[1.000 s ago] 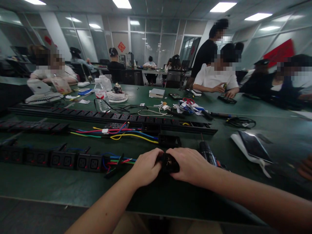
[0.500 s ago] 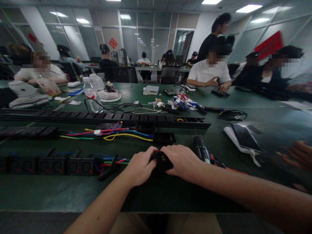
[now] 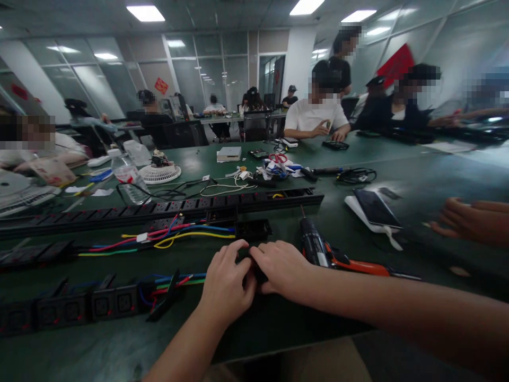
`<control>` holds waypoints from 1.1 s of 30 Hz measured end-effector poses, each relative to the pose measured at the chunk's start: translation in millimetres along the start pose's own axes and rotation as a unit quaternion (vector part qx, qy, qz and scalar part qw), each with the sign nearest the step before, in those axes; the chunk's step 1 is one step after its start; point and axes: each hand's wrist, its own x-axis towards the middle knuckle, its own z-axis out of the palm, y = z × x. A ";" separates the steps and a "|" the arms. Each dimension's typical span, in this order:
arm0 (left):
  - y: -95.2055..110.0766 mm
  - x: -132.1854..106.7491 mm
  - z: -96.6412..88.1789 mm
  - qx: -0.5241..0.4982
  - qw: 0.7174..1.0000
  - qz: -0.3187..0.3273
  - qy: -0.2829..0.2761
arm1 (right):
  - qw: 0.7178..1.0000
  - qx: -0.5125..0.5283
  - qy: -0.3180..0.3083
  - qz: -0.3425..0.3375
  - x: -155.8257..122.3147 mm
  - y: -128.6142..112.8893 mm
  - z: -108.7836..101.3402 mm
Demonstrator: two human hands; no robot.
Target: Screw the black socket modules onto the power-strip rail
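Near the front of the green table, my left hand (image 3: 226,280) and my right hand (image 3: 280,267) meet around a small black plastic housing (image 3: 259,274). Both have their fingers curled closed on it, and most of the part is hidden under them. Blue, red and green wires (image 3: 194,279) run toward my left hand from a black power strip (image 3: 85,309) lying at the left. A cordless drill (image 3: 314,245) with an orange and black body lies just beyond my right hand.
Behind my hands lie another strip with loose wires (image 3: 191,233) and a long socket strip (image 3: 186,207). A phone (image 3: 377,208) rests on a white block at the right. Another person's hand (image 3: 473,220) is at the right edge. A water bottle (image 3: 129,178) stands back left.
The view has turned and tilted, so the table's things appear further left. My left fingers now arch higher over the black housing, and its brass-coloured contacts, visible before, are covered.
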 end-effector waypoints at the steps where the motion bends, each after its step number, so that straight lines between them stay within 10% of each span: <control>1: 0.0 -0.3 0.9 -0.003 1.000 0.004 0.003 | 1.000 0.003 0.006 -0.001 -0.4 -0.2 1.1; 11: -1.8 -1.9 1.1 0.036 0.998 0.046 0.004 | 0.985 0.087 0.151 -0.013 -28.4 -4.8 -4.9; 17: 3.9 -1.6 -1.3 0.098 0.992 0.074 0.017 | 0.946 0.121 0.271 0.128 -98.2 44.0 -15.4; 23: 6.1 -1.7 0.3 0.132 0.988 0.078 0.008 | 0.959 0.111 0.183 0.187 -145.8 87.0 10.6; 33: 8.8 -1.6 3.8 0.124 0.990 0.054 0.041 | 0.973 0.026 0.060 0.221 -125.5 69.7 26.4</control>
